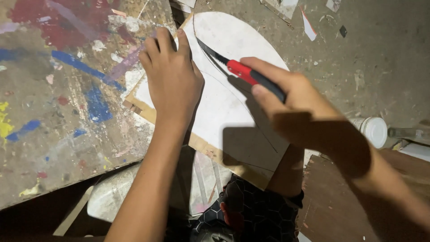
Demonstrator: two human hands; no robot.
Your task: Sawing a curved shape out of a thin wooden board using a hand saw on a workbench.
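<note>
White-faced board (233, 103), rounded at its far end and marked with a pencilled curve, lay over the edge of a paint-splashed table (58, 112). The left hand (172, 78) pressed flat on it, fingers spread and holding nothing. At three o'clock from that hand, the right hand (291, 96) was clamped around a red-and-black knife (244, 71), its blade pointing to ten o'clock along the curve. A white tub (371, 130) stood on the floor at four o'clock.

Matt white-faced wooden board (233, 103), rough paint-splashed tabletop (53, 112), plastic-handled saw (244, 71)
</note>
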